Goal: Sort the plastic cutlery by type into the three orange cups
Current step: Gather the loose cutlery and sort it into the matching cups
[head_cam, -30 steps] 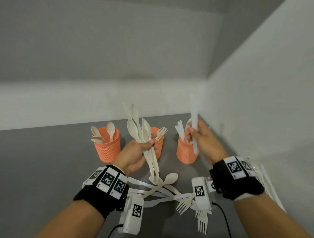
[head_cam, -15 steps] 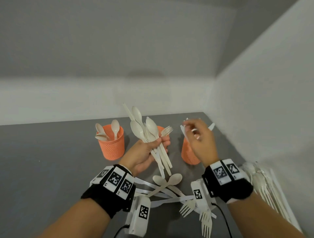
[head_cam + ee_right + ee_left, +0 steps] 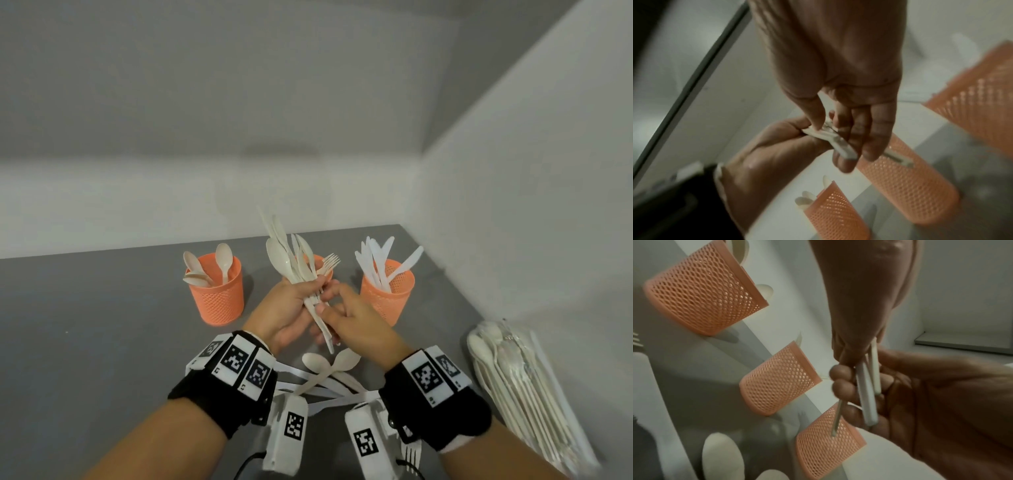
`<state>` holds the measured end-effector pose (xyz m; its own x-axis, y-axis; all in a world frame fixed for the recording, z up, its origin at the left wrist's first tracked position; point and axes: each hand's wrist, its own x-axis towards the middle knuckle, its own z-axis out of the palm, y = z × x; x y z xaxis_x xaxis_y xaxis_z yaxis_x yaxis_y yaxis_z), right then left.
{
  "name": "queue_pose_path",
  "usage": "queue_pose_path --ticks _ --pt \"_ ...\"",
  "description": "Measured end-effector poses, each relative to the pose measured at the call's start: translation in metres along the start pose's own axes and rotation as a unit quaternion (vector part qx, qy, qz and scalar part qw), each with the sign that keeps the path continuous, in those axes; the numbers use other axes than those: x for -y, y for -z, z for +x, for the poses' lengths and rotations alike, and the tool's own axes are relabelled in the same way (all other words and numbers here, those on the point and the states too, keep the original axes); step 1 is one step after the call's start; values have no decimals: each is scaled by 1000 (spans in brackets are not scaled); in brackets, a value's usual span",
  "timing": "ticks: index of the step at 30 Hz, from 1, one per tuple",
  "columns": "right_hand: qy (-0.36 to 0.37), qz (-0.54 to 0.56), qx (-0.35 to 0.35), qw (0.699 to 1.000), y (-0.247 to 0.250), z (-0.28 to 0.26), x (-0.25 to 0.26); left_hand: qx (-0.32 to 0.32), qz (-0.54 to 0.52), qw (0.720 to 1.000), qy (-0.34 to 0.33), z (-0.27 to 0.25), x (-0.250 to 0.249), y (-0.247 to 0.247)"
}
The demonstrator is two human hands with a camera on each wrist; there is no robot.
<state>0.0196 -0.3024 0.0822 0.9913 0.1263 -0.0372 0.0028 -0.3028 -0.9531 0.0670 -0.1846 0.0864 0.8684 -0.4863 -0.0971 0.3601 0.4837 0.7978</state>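
Note:
Three orange mesh cups stand in a row: the left cup holds spoons, the middle cup shows a fork behind the bundle, and the right cup holds knives. My left hand grips a bundle of pale plastic cutlery upright in front of the middle cup. My right hand pinches the handles at the bundle's lower end. In the left wrist view the handles stick out below my left hand, with the right hand's fingertips on them.
Loose spoons, forks and knives lie on the grey table between my wrists. A clear bag of more cutlery lies at the right by the white wall. The walls meet in a corner just behind the right cup.
My right hand let a white knife go at the right cup, where more knives now stand, then came back left to the bundle and took hold of its handles. The left hand stayed put.

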Motion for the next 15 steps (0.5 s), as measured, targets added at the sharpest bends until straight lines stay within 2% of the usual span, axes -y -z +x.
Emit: queue_pose_path --ticks 2,4,7,10,13,15 --pt "-22 81 7 996 4 -2 3 5 10 1000 1 1 -2 2" --pt "-28 98 38 994 16 -7 3 -6 21 1000 -8 0 -6 4" --pt "-59 39 107 992 34 -16 2 -32 -1 999 -33 0 -10 11" --pt "-87 17 100 991 32 -14 -2 -23 9 998 -58 -2 -11 6" --pt "-54 -57 91 993 23 -11 -3 -2 41 997 -59 -3 -10 -5" --pt "-20 -144 107 984 33 -11 -5 -21 19 998 -58 0 -11 -1"
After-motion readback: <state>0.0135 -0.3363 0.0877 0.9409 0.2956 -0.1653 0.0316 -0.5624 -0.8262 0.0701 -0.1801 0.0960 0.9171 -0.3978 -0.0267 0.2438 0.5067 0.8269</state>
